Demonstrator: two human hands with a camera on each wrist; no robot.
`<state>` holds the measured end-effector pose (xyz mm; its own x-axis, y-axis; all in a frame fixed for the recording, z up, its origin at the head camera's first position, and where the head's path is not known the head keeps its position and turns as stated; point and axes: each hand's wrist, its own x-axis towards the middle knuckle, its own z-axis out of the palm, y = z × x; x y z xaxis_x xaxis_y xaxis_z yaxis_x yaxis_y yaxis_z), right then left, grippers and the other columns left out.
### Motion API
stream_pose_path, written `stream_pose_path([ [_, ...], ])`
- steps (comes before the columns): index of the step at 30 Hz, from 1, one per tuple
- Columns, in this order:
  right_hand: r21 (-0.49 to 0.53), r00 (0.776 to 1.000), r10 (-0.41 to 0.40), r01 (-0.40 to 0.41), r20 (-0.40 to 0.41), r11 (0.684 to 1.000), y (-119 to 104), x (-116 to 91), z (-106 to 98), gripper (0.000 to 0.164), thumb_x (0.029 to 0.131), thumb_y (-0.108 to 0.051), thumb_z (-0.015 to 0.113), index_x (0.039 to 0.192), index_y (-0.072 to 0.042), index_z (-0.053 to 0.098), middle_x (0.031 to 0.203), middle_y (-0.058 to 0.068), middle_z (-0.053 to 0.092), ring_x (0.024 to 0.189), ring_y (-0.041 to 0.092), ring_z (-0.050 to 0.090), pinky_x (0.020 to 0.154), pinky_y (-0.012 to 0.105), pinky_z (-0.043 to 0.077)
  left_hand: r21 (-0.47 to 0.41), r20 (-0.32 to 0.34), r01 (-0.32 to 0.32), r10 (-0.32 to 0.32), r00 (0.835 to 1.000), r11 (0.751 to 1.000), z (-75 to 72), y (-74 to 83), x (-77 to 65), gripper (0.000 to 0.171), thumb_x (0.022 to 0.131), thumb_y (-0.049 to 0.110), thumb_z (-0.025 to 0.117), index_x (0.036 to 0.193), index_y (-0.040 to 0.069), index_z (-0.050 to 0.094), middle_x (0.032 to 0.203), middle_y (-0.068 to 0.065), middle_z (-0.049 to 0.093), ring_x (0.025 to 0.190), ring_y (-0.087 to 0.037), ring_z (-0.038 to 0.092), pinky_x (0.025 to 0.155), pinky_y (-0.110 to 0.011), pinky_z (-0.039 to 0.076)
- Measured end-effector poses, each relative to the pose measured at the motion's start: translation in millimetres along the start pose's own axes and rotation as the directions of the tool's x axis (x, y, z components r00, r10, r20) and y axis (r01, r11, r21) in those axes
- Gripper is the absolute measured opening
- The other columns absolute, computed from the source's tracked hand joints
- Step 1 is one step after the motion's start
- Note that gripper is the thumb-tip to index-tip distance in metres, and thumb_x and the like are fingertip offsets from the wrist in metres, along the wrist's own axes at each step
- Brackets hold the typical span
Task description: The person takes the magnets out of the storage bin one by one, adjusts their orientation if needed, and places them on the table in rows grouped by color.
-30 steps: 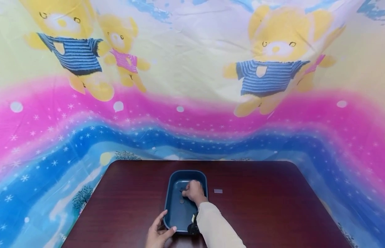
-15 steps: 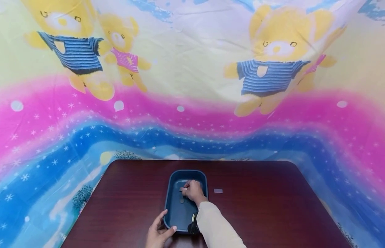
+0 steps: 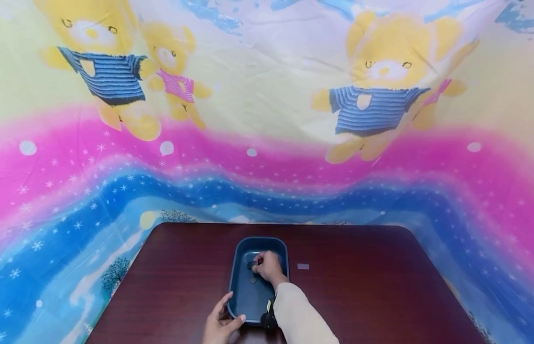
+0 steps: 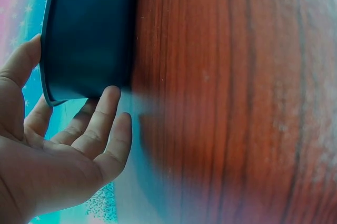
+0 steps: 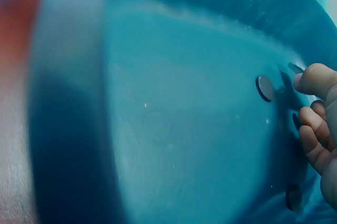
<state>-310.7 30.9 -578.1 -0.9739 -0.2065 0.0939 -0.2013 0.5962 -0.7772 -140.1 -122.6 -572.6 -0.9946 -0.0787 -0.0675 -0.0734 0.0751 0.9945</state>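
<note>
The flat piece (image 3: 251, 264) has tipped and darkened; the right hand (image 3: 268, 267) seems to pinch it in the tub (image 3: 246, 300). The right wrist view cuts that hand off but shows two round bits (image 5: 266, 88); the left hand (image 3: 221, 324) touches the tub

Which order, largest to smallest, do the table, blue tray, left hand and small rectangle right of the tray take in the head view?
1. Table
2. Blue tray
3. Left hand
4. Small rectangle

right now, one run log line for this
left hand: holds tray corner | right hand: pinches flat piece | grey rectangle: on table, beside tray
</note>
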Motion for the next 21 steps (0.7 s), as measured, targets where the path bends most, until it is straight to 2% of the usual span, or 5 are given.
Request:
stream_pose_path([
  [5,0.060,1.000,0.015,-0.014,-0.006,0.998,-5,0,0,0.011,0.073,-0.008,0.076,0.078,-0.012,0.067,0.077,-0.003,0.057,0.064,0.012,0.051,0.060,0.030,0.045,-0.009,0.000,0.006,-0.006,1.000,1.000,0.3,-0.1,-0.3,0.072,0.077,0.005,0.074,0.138,-0.004,0.037,0.123,-0.038,0.045,0.096,-0.038,0.057,0.068,-0.036,0.052],
  [9,0.060,1.000,0.029,-0.029,0.010,0.998,-6,-1,-3,0.011,0.074,-0.009,0.076,0.078,-0.012,0.066,0.077,-0.003,0.056,0.063,0.012,0.051,0.060,0.030,0.045,-0.004,-0.009,0.032,-0.032,0.999,0.999,1.1,-2.1,-0.2,0.072,0.077,0.007,0.075,0.138,-0.002,0.038,0.125,-0.038,0.044,0.096,-0.036,0.058,0.068,-0.037,0.052],
  [15,0.047,0.999,-0.045,0.046,-0.012,0.998,-9,-11,-17,0.012,0.072,-0.009,0.076,0.080,-0.008,0.068,0.083,-0.001,0.053,0.067,0.012,0.050,0.059,0.028,0.046,0.000,-0.019,0.024,-0.024,1.000,1.000,4.3,-2.1,-1.6,0.073,0.076,0.010,0.077,0.138,-0.001,0.040,0.125,-0.037,0.045,0.101,-0.039,0.055,0.069,-0.036,0.052],
  [18,0.073,0.996,-0.086,0.087,-0.009,0.994,-11,-15,-25,0.011,0.073,-0.009,0.076,0.080,-0.008,0.067,0.086,-0.001,0.050,0.068,0.012,0.050,0.058,0.027,0.046,0.013,-0.039,0.008,-0.007,0.999,1.000,4.1,-0.6,-1.5,0.072,0.075,0.009,0.077,0.137,-0.001,0.042,0.123,-0.035,0.048,0.103,-0.040,0.054,0.071,-0.035,0.051],
  [21,0.104,0.993,-0.121,0.120,0.003,0.987,-13,-20,-32,0.011,0.074,-0.009,0.076,0.079,-0.008,0.067,0.086,0.001,0.051,0.069,0.013,0.050,0.058,0.026,0.046,0.021,-0.049,0.024,-0.022,0.999,1.000,2.4,1.1,-1.5,0.072,0.075,0.010,0.078,0.137,0.000,0.042,0.123,-0.034,0.048,0.102,-0.038,0.054,0.071,-0.036,0.051],
])
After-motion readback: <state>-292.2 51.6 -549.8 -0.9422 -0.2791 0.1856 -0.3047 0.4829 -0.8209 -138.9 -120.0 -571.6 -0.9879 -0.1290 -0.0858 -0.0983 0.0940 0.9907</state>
